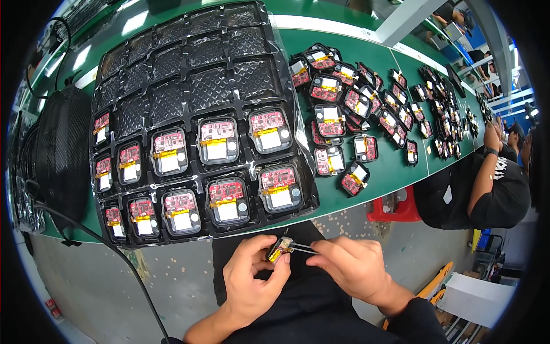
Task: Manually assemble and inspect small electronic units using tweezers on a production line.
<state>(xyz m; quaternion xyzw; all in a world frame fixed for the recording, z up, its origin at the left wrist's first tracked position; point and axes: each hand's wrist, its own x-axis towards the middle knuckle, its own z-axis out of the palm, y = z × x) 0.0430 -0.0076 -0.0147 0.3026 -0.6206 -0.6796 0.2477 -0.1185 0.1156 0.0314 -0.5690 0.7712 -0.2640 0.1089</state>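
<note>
Just above my lap, my left hand [249, 281] pinches a small black-cased circuit board unit [277, 252] by its edges. Yellow tape shows on the unit, which is tilted; its far details are too small to make out. From the right, my right hand [358, 272] grips a pair of metal tweezers [302, 248], whose tips reach the unit. Beyond both hands, on the green table, lies a black plastic tray [207, 83]. Its nearer pockets hold several similar units [227, 200] with red boards, yellow tape and white blocks.
Loose units [329, 120] lie heaped on the green table [349, 211] right of the tray, with more piles farther along. A black mesh object [63, 149] and a dark cable [134, 272] are at the left. A red stool [401, 209] and a seated co-worker [498, 195] are at right.
</note>
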